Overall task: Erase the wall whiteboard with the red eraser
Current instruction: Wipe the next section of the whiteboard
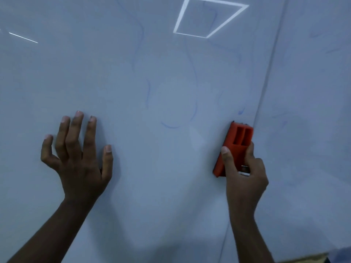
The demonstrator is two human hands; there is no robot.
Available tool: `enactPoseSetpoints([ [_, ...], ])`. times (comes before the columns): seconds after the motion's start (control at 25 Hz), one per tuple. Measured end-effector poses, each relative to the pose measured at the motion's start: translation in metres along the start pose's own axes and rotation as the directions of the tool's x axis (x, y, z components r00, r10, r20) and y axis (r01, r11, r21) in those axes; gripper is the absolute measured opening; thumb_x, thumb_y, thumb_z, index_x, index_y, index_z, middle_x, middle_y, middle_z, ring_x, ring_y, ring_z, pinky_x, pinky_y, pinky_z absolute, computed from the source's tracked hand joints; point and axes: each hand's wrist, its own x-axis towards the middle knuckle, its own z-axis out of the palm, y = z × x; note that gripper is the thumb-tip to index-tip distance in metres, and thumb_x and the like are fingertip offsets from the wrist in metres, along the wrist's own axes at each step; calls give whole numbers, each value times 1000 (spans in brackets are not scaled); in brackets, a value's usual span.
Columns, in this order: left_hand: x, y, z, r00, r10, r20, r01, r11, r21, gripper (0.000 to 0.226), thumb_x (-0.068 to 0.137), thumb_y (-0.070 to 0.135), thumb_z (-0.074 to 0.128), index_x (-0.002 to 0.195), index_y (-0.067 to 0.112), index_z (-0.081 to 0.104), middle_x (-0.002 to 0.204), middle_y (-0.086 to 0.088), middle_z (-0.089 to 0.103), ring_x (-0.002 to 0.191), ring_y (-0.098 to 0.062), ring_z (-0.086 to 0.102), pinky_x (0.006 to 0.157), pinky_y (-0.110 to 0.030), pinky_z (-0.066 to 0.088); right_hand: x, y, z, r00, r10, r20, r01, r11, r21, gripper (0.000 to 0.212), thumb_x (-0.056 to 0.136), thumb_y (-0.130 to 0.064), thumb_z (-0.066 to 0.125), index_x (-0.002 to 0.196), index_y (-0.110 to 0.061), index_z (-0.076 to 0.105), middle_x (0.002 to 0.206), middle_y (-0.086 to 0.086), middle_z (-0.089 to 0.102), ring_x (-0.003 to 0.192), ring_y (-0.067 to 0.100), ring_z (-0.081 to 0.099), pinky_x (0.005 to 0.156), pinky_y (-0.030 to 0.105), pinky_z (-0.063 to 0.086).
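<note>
The wall whiteboard [152, 168] fills nearly the whole view, with faint blue marker strokes [171, 126] across its middle and upper part. My right hand [245, 171] grips the red eraser [237, 141] by its lower half and holds it flat against the board, just left of a vertical panel seam. The eraser's top has two rectangular slots. My left hand [79, 152] is open, its straight spread fingertips resting on the board at the left.
A seam [266, 88] runs down the board and divides it from a second panel [313, 111] on the right, which carries faint blue smears. A ceiling light reflection [209, 18] shows near the top. A strip of floor or ledge [311, 257] appears at the bottom right.
</note>
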Motion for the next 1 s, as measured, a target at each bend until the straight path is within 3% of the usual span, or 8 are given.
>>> enactPoseSetpoints([
  [0.08,-1,1,1,1000,0,1,0,1000,16,59,107,30,47,162,8,38,169,-17,32,162,-28,19,118,-64,22,-22,-12,14,995,-80,66,84,994,-68,72,82,-63,75,142,-26,61,86,0,50,72,11,59,65,40,58],
  [0.12,-1,2,1,1000,0,0,0,1000,23,60,108,30,46,162,8,38,169,-17,32,161,-30,22,119,-64,22,-36,-18,23,982,-143,125,156,983,-101,70,82,-64,72,140,-27,63,85,-1,48,72,18,58,64,43,57],
  [0.28,-1,-1,2,1000,-9,11,9,1000,16,61,108,33,45,164,9,35,169,-17,31,162,-30,20,119,-65,22,-91,-56,63,814,-461,353,529,840,-123,65,87,-71,65,136,-27,66,87,-1,49,76,20,51,62,36,51],
  [0.36,-1,-3,2,1000,3,17,-4,1000,29,62,109,35,45,165,10,33,171,-15,29,163,-28,18,118,-66,23,-96,-78,81,750,-534,390,613,783,-107,68,88,-73,64,139,-29,62,88,-1,51,76,16,48,60,34,50],
  [0.44,-2,-4,3,1000,13,14,-13,999,46,62,109,36,45,164,11,34,171,-14,29,162,-28,19,118,-65,25,-87,-92,91,734,-568,372,639,764,-94,69,87,-73,64,140,-29,61,89,-1,52,76,15,47,59,33,50],
  [0.6,-2,-4,5,1000,10,-4,-10,998,61,61,107,35,47,163,11,38,170,-14,33,161,-29,24,119,-62,25,-49,-90,79,780,-567,264,608,787,-108,65,85,-71,66,136,-31,66,85,0,51,75,21,53,58,35,49],
  [0.84,-5,-2,4,1000,-7,8,6,998,61,61,107,33,47,162,9,39,168,-16,35,160,-31,26,122,-60,21,41,-35,14,951,-307,20,306,934,-183,71,86,-63,69,144,-23,60,87,6,54,71,21,57,63,45,55],
  [1.0,-6,-2,5,1000,-6,23,5,999,52,61,108,34,45,163,9,38,169,-16,34,160,-32,25,122,-62,21,72,-37,9,975,-205,-91,193,974,-121,76,87,-67,66,145,-19,59,92,5,58,75,16,57,69,20,46],
])
